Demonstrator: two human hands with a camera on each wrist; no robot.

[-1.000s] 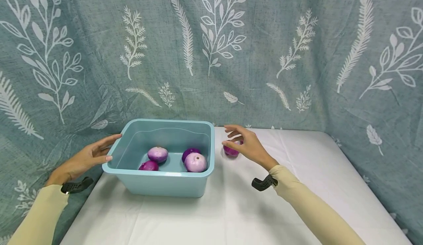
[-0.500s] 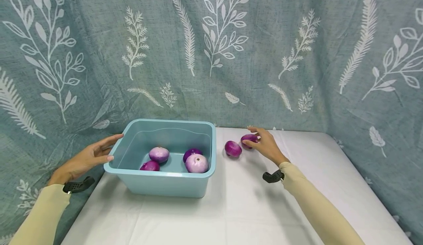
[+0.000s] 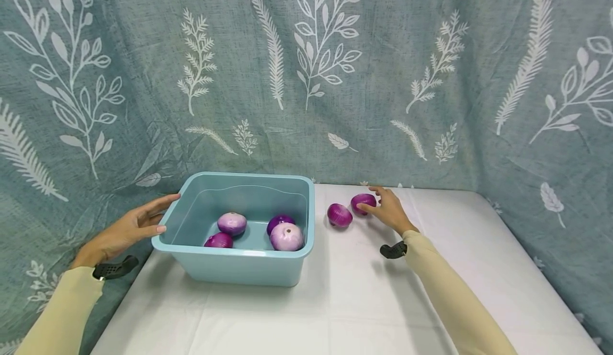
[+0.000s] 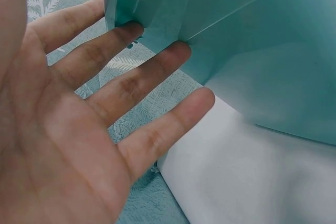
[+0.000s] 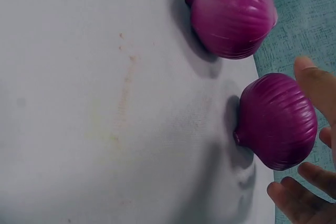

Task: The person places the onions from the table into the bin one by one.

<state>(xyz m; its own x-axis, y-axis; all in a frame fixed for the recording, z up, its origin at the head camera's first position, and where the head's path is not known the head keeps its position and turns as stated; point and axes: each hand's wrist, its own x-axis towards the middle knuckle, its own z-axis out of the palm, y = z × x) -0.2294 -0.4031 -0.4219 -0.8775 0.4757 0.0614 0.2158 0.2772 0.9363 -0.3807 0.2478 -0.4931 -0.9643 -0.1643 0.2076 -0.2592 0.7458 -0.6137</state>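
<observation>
My left hand (image 3: 125, 233) is at the left end of a light blue plastic tub (image 3: 230, 267), its fingers extended. In the left wrist view the fingertips (image 4: 178, 53) lie against the tub's outer wall. To the right of the tub, two red onions rest on the white cloth: a nearer onion (image 3: 339, 215) and a farther onion (image 3: 362, 204). My right hand (image 3: 387, 208) is at the farther onion, thumb on the near side and fingers behind. In the right wrist view the thumb and fingers (image 5: 299, 200) are spread around that onion (image 5: 278, 121), not closed on it.
Inside the tub lie several onions: a pale one (image 3: 232, 223) and a dark one (image 3: 219, 240) at left, a pale one (image 3: 287, 237) and a dark one (image 3: 280, 222) at right. A patterned cloth curtain (image 3: 364, 147) hangs behind the white-covered table (image 3: 268, 323).
My right hand has moved right, from over the nearer onion to the farther one, uncovering both. My left hand stays at the tub.
</observation>
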